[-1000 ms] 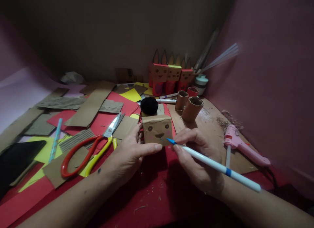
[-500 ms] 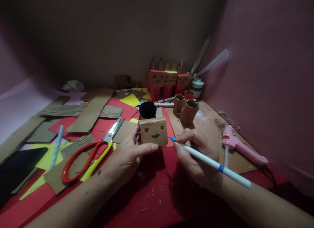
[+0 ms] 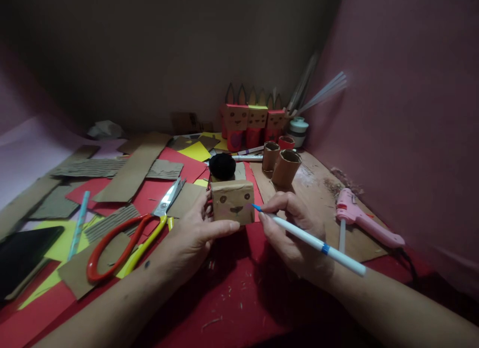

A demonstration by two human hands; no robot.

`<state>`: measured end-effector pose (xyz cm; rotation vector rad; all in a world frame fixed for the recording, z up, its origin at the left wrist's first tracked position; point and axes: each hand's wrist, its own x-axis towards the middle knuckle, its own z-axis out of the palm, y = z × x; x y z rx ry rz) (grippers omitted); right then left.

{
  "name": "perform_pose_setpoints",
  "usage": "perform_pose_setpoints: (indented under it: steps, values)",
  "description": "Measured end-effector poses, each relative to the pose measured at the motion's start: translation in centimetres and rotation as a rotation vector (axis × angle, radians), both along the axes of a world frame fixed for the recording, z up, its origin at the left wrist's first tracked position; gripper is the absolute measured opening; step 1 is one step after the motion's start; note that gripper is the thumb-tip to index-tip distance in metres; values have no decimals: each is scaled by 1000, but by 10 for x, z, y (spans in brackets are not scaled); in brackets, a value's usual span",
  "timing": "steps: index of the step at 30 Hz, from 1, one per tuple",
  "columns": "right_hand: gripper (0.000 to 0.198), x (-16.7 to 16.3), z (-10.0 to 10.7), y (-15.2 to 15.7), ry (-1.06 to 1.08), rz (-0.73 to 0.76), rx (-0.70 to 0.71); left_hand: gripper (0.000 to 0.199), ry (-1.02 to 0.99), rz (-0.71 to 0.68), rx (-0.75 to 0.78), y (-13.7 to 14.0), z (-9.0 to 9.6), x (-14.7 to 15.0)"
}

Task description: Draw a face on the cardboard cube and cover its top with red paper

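Observation:
My left hand (image 3: 200, 225) holds a small cardboard box (image 3: 232, 200), its thumb along the lower front edge. The box's front bears a drawn face with dark eyes, a nose and a faint pinkish cheek mark. Between finger and thumb, my right hand (image 3: 292, 228) grips a white marker (image 3: 307, 235) with a blue tip and a blue band. That tip is at the right cheek of the face; whether it touches the cardboard I cannot tell. Just behind the box is a round black object (image 3: 222, 166).
Red-and-yellow-handled scissors (image 3: 138, 230) lie left among cardboard strips (image 3: 130, 168) and coloured paper. Cardboard tubes (image 3: 286, 167) stand behind my right hand. A pink glue gun (image 3: 366, 220) rests on cardboard at right. Eared cardboard figures (image 3: 236, 117) stand at the back, beside a small jar (image 3: 298, 131).
The marker tip has moved left, from beside the box to the drawn right cheek. My left hand keeps its hold on the box. The whole view has shifted slightly.

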<state>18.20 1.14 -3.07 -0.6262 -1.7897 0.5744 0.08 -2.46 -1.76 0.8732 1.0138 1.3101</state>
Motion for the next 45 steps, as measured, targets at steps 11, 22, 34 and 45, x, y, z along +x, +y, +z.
perform_pose_setpoints:
  steps: [11,22,34,45]
  values:
    - [11,2,0,-3,9,-68,-67,71,-18,1,-22,-1,1,-1]
    - [11,0,-3,-3,-23,-32,-46,68,-24,-4,-30,-2,3,0]
    - [10,-2,8,-13,47,-41,-66,69,-16,7,-19,-2,0,0]
    - [13,-10,13,-19,-24,194,-26,69,-53,-11,-83,-8,7,10]
